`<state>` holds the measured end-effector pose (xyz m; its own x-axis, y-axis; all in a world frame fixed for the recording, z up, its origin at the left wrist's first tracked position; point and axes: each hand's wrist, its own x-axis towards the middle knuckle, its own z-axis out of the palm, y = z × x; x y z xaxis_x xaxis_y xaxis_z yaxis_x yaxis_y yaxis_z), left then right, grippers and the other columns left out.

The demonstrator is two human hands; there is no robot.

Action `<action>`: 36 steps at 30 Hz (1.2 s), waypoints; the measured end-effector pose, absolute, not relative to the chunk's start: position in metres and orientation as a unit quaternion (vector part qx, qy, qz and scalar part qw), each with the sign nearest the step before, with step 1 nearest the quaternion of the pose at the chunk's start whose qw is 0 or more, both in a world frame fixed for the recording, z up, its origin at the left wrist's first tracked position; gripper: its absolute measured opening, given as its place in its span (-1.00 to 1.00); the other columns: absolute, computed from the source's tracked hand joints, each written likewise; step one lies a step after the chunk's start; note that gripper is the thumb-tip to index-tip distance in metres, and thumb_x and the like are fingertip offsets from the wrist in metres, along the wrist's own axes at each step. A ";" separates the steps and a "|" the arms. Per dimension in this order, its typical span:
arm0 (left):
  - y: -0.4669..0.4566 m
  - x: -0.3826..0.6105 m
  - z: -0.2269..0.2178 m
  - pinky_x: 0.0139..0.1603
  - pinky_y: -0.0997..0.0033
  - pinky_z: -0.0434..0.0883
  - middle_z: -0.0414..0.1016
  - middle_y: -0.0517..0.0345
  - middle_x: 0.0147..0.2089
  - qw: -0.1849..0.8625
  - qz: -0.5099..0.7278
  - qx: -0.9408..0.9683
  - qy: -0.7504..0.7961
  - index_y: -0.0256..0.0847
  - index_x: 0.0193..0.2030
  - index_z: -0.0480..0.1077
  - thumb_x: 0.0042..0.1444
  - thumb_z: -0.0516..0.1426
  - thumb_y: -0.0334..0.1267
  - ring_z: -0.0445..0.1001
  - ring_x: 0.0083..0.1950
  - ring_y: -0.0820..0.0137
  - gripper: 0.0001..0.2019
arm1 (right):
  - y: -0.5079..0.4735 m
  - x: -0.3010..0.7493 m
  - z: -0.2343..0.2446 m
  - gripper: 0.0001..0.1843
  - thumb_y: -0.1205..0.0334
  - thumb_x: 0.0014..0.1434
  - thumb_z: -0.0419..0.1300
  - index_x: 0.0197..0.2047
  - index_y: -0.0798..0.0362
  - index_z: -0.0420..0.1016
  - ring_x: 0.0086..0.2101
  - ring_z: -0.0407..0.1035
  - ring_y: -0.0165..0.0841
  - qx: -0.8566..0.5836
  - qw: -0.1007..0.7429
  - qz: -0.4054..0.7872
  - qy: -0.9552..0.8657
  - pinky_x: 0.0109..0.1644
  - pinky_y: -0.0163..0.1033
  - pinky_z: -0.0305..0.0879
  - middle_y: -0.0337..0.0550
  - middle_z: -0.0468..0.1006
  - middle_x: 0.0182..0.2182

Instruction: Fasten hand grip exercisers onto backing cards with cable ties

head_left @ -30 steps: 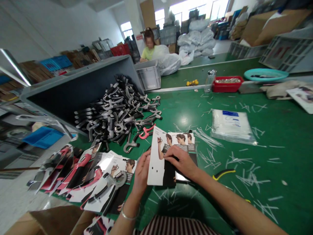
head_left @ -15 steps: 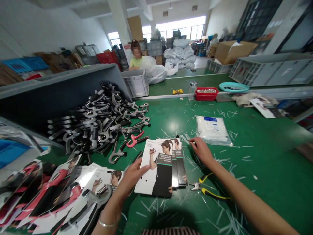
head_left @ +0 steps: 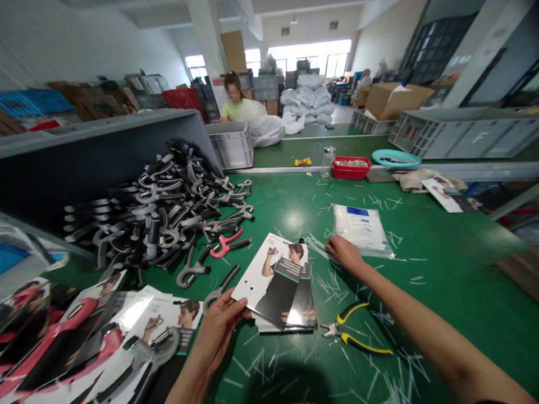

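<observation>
My left hand [head_left: 223,320] is closed on a printed backing card [head_left: 269,280], thumb on top. The card is tilted and partly covers a stack of like cards [head_left: 309,303]. My right hand [head_left: 346,253] is pinched on the ends of thin white cable ties [head_left: 319,247]; how many it holds is hidden. Just behind it lies a clear bag of cable ties [head_left: 360,227]. Yellow-and-black cutting pliers [head_left: 347,331] rest open below my right forearm. Left of the cards lie a red hand grip [head_left: 227,243] and a grey-and-black hand grip [head_left: 221,289].
Grey-and-black hand grips [head_left: 168,207] spill from a tipped grey crate [head_left: 37,163]. Carded grips [head_left: 80,336] overlap at the near left. Loose tie pieces [head_left: 337,289] litter the table. A red tray [head_left: 351,168] and a glass jar [head_left: 327,163] stand behind. Across, a person [head_left: 233,101] works.
My left hand has turned the card clockwise, its top leaning right over the stack. My right hand stays at the cable ties. The view has shifted slightly.
</observation>
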<state>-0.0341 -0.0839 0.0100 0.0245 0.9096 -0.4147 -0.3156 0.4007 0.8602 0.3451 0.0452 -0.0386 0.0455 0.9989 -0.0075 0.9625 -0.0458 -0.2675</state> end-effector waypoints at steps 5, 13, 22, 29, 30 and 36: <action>-0.073 -0.032 0.020 -0.36 0.51 0.36 0.54 0.16 -0.29 0.621 0.477 0.337 0.522 -0.28 -0.15 0.51 -0.01 0.33 -0.18 0.40 -0.47 0.51 -0.69 | 0.045 0.351 -0.036 -0.82 0.18 0.27 0.13 -0.28 0.06 0.50 -0.25 0.43 -0.26 -0.729 0.091 0.121 -0.667 -0.35 -0.30 0.09 -0.02 0.57 -0.23; -0.065 -0.024 0.002 -0.40 0.51 0.32 0.53 0.18 -0.37 0.637 0.431 0.368 0.523 -0.27 -0.18 0.50 -0.03 0.31 -0.11 0.36 -0.49 0.49 -0.68 | 0.043 0.356 -0.031 -0.84 0.27 0.20 0.15 -0.40 0.10 0.46 -0.32 0.42 -0.28 -0.716 0.172 0.211 -0.643 -0.31 -0.28 0.16 -0.05 0.56 -0.36; -0.068 -0.022 0.016 -0.40 0.49 0.32 0.49 0.20 -0.47 0.609 0.449 0.384 0.529 -0.29 -0.15 0.50 -0.02 0.30 -0.12 0.37 -0.52 0.46 -0.66 | 0.009 0.349 0.006 -0.57 -0.15 0.22 0.12 -0.28 0.10 0.43 -0.55 0.31 -0.45 -0.593 0.297 0.463 -0.588 -0.45 -0.32 0.27 -0.23 0.48 -0.51; -0.058 -0.024 0.021 -0.37 0.44 0.42 0.59 0.06 -0.24 0.623 0.443 0.403 0.504 -0.26 -0.06 0.52 -0.04 0.32 -0.13 0.50 -0.35 0.36 -0.60 | -0.011 0.305 0.022 -0.62 -0.04 0.11 0.35 -0.33 0.13 0.42 -0.59 0.19 -0.56 -0.444 0.383 0.675 -0.448 -0.52 -0.40 0.20 -0.33 0.36 -0.55; -0.058 -0.027 0.022 -0.38 0.45 0.42 0.59 0.06 -0.24 0.624 0.440 0.404 0.504 -0.26 -0.06 0.52 -0.05 0.32 -0.13 0.50 -0.37 0.36 -0.60 | -0.011 0.299 0.024 -0.63 -0.02 0.10 0.36 -0.33 0.12 0.42 -0.59 0.20 -0.56 -0.436 0.384 0.685 -0.439 -0.51 -0.40 0.22 -0.32 0.39 -0.54; -0.049 -0.051 0.026 -0.48 0.50 0.36 0.54 0.12 -0.34 0.619 0.461 0.402 0.492 -0.27 -0.16 0.52 -0.04 0.27 -0.19 0.44 -0.47 0.46 -0.70 | -0.007 0.248 0.040 -0.66 -0.01 0.14 0.34 -0.27 0.07 0.37 -0.53 0.43 -0.46 -0.408 0.402 0.662 -0.484 -0.46 -0.36 0.37 -0.22 0.56 -0.46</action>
